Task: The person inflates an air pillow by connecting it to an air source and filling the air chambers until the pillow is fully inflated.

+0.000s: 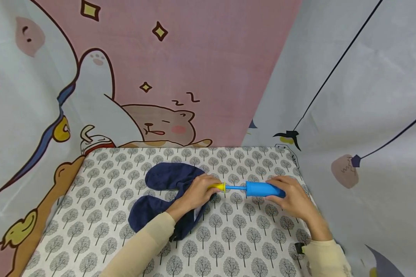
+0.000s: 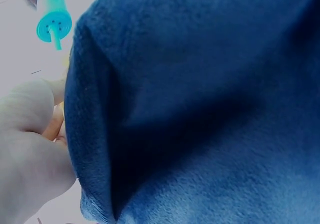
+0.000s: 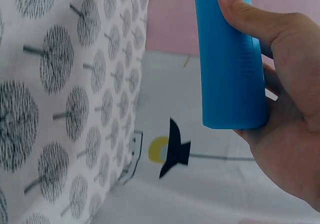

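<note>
Stretched between both hands is a blue hand pump with a thin rod drawn out of its barrel. My left hand grips the yellow handle at the rod's end. On the other side, my right hand holds the barrel, thumb along one side and fingers behind. Below my left hand and wrist lies a navy plush U-shaped neck pillow, its two rounded ends pointing left. The pillow fills most of the left wrist view and hides part of the left hand's fingers.
A white cloth with grey tree prints covers the table. Behind it hangs a pink and white cartoon curtain, which also runs along the left and right sides. A small dark object is beside the right sleeve.
</note>
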A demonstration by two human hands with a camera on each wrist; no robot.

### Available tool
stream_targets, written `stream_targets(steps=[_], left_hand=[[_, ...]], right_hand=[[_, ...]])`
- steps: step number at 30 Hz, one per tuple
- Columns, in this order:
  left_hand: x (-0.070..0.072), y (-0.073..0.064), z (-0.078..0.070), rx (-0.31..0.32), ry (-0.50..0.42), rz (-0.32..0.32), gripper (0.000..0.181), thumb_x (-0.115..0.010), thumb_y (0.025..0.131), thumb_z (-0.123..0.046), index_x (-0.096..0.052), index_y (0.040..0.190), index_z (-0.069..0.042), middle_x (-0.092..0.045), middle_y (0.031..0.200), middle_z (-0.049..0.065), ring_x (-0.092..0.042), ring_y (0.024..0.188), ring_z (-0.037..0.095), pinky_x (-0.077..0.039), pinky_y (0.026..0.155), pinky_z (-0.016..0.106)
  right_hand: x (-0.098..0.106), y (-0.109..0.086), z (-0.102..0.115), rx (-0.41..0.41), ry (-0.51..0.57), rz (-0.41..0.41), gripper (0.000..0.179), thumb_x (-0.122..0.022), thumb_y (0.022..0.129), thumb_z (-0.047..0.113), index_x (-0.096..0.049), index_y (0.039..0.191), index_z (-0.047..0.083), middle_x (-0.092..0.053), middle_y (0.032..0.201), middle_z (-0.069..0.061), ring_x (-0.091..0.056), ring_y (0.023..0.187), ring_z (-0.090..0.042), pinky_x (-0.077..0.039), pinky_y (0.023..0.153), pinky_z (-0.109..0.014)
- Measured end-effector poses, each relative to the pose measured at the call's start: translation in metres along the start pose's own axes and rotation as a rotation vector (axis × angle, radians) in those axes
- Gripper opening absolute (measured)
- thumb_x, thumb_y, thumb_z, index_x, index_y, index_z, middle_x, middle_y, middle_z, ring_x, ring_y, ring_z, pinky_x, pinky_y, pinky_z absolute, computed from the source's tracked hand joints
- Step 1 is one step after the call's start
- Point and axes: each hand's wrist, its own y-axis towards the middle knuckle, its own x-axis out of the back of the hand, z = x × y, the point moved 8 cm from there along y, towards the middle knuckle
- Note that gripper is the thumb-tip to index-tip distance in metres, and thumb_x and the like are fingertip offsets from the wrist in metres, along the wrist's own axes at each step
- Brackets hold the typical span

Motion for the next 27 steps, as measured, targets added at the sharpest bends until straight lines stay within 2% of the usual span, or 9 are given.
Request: stream_targets(steps=[8, 13, 19, 27], left_hand=[[0.002, -0.001, 0.001, 0.007, -0.007, 0.001, 0.023, -0.080, 0.105, -0.014, -0.085, 0.127, -0.009, -0.085, 0.121, 0.008, -0.079, 0.111, 0.024, -0.066, 0.100, 0.041], [0.005, 0.000, -0.001, 0.000, -0.008, -0.007, 0.022, -0.080, 0.104, -0.014, -0.086, 0.126, -0.009, -0.085, 0.120, 0.008, -0.078, 0.110, 0.025, -0.065, 0.100, 0.042], [0.002, 0.000, 0.001, 0.013, -0.017, -0.002, 0.024, -0.080, 0.104, -0.014, -0.085, 0.128, -0.010, -0.085, 0.122, 0.008, -0.078, 0.111, 0.025, -0.065, 0.100, 0.042], [0.003, -0.001, 0.001, -0.003, -0.006, -0.023, 0.024, -0.079, 0.105, -0.014, -0.085, 0.128, -0.009, -0.085, 0.122, 0.008, -0.078, 0.110, 0.025, -0.065, 0.098, 0.040]], right_hand=[[0.020, -0.014, -0.028, -0.114, 0.030, 0.074, 0.057, -0.099, 0.088, 0.020, -0.079, 0.139, 0.008, -0.072, 0.143, -0.024, -0.069, 0.126, -0.052, -0.057, 0.100, -0.073], [0.035, -0.022, -0.035, -0.094, 0.037, 0.033, 0.057, -0.101, 0.086, 0.019, -0.079, 0.138, 0.008, -0.073, 0.143, -0.025, -0.071, 0.124, -0.054, -0.057, 0.097, -0.071], [0.042, -0.023, -0.034, -0.071, 0.006, 0.014, 0.058, -0.102, 0.084, 0.018, -0.080, 0.136, 0.008, -0.074, 0.142, -0.026, -0.070, 0.124, -0.056, -0.058, 0.094, -0.072], [0.030, -0.010, -0.016, -0.092, 0.002, 0.046, 0.055, -0.100, 0.086, 0.018, -0.079, 0.136, 0.004, -0.073, 0.140, -0.026, -0.067, 0.127, -0.053, -0.055, 0.098, -0.073]])
